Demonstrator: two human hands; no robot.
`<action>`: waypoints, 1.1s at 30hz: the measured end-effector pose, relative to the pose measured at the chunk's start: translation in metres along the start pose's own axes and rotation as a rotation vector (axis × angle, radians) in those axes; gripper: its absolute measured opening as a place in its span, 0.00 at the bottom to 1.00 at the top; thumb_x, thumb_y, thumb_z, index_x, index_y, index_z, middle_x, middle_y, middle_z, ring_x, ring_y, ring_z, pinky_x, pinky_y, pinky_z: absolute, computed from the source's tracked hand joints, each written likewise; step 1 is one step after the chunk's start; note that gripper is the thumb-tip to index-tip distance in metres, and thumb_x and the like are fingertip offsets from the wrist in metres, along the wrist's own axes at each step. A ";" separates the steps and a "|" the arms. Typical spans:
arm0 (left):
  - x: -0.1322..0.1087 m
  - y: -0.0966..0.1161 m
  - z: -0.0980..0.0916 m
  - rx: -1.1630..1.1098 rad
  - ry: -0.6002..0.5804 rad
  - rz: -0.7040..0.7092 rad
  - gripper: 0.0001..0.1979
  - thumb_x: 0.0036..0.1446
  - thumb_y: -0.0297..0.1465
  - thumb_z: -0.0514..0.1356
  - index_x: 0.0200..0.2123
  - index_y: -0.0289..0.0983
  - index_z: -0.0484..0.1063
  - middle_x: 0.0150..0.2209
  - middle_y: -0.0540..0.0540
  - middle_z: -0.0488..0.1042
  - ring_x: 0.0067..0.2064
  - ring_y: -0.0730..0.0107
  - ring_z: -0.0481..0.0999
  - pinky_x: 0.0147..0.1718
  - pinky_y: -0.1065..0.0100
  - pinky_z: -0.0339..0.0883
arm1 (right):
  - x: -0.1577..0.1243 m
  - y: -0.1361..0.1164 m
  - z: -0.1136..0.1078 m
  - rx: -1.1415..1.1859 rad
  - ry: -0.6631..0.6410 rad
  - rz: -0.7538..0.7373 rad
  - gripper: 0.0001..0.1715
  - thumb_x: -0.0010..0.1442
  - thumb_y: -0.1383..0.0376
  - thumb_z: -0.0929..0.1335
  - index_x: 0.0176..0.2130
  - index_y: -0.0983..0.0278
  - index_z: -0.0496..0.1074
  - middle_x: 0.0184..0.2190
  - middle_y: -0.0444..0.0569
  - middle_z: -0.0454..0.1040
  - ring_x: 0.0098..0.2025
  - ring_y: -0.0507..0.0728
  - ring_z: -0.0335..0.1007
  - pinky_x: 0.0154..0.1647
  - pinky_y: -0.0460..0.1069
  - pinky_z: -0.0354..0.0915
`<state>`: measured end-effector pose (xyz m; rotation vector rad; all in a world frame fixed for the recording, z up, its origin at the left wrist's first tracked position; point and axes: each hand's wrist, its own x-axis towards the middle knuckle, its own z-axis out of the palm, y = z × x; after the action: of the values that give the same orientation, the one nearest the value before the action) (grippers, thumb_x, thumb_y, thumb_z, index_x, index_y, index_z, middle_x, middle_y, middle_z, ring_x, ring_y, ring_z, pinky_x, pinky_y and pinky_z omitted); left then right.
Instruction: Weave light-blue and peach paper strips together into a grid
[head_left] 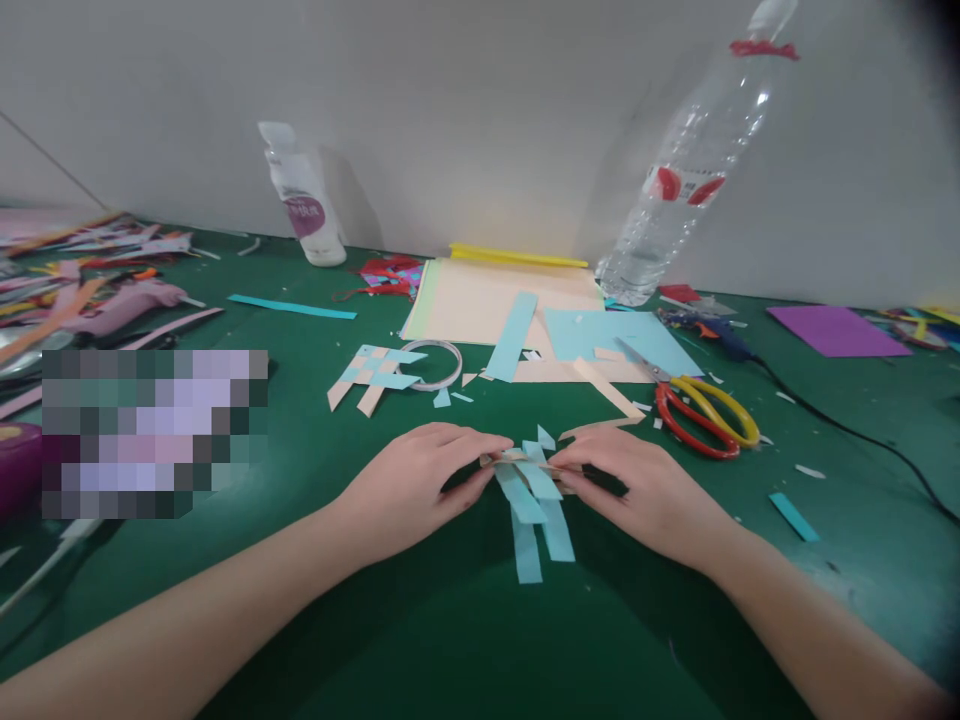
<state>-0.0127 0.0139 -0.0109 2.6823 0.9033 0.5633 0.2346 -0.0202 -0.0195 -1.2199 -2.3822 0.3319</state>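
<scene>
Between my hands is a small woven piece of paper strips (pixel 534 482), light blue strips crossing cream ones, with blue ends hanging down toward me. My left hand (pixel 427 480) pinches its left side between thumb and fingers. On the right side, my right hand (pixel 634 485) pinches the cream strip ends. Just beyond lies another woven paper piece (pixel 375 368) in blue and cream, beside a roll of clear tape (pixel 459 365). Scissors (pixel 697 415) with one red and one yellow handle rest past my right hand, blades on the blue paper sheet (pixel 622 335). A folded cream strip (pixel 611 388) lies nearby.
Cream paper sheets (pixel 480 300) lie at the back by the wall. A small white bottle (pixel 304 205) and a tall clear bottle (pixel 675 190) stand there. Paper strips (pixel 90 250) and a pink glue gun (pixel 127 305) crowd the left. A black cable (pixel 847 410) crosses the right, near purple paper (pixel 836 330).
</scene>
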 end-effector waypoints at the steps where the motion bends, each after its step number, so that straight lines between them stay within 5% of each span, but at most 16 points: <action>1: 0.000 0.000 0.000 -0.005 0.001 -0.005 0.13 0.61 0.29 0.51 0.48 0.37 0.68 0.42 0.45 0.76 0.43 0.65 0.75 0.41 0.63 0.70 | 0.000 0.000 0.000 -0.005 0.011 -0.008 0.11 0.62 0.63 0.62 0.42 0.60 0.71 0.39 0.48 0.76 0.46 0.57 0.70 0.47 0.54 0.67; 7: 0.000 -0.001 0.000 0.002 -0.016 -0.021 0.12 0.62 0.29 0.50 0.46 0.38 0.69 0.42 0.46 0.76 0.42 0.66 0.75 0.41 0.64 0.70 | -0.003 0.001 -0.004 -0.067 -0.043 -0.061 0.28 0.55 0.56 0.68 0.54 0.60 0.63 0.50 0.52 0.71 0.52 0.61 0.66 0.51 0.59 0.65; 16: -0.001 -0.001 0.001 -0.033 -0.004 0.006 0.12 0.62 0.29 0.50 0.46 0.38 0.69 0.42 0.46 0.76 0.43 0.67 0.75 0.42 0.64 0.70 | -0.001 0.004 0.002 -0.130 -0.023 -0.143 0.15 0.62 0.65 0.63 0.49 0.62 0.66 0.46 0.50 0.73 0.50 0.57 0.68 0.51 0.55 0.65; 26: 0.000 0.001 0.001 -0.006 -0.007 0.034 0.12 0.61 0.29 0.51 0.45 0.37 0.70 0.43 0.46 0.76 0.44 0.66 0.74 0.43 0.63 0.69 | 0.002 0.003 0.005 -0.134 0.048 -0.189 0.13 0.64 0.67 0.60 0.44 0.64 0.71 0.42 0.49 0.77 0.45 0.56 0.72 0.48 0.54 0.68; 33: 0.001 0.001 -0.002 -0.034 -0.003 0.046 0.12 0.61 0.29 0.52 0.47 0.36 0.68 0.44 0.45 0.74 0.46 0.66 0.72 0.44 0.63 0.69 | 0.001 0.004 0.006 -0.004 0.087 -0.077 0.13 0.62 0.69 0.61 0.43 0.62 0.72 0.40 0.49 0.77 0.45 0.56 0.72 0.45 0.53 0.70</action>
<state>-0.0124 0.0139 -0.0086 2.6788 0.8263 0.5794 0.2340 -0.0173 -0.0262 -1.1180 -2.3488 0.2454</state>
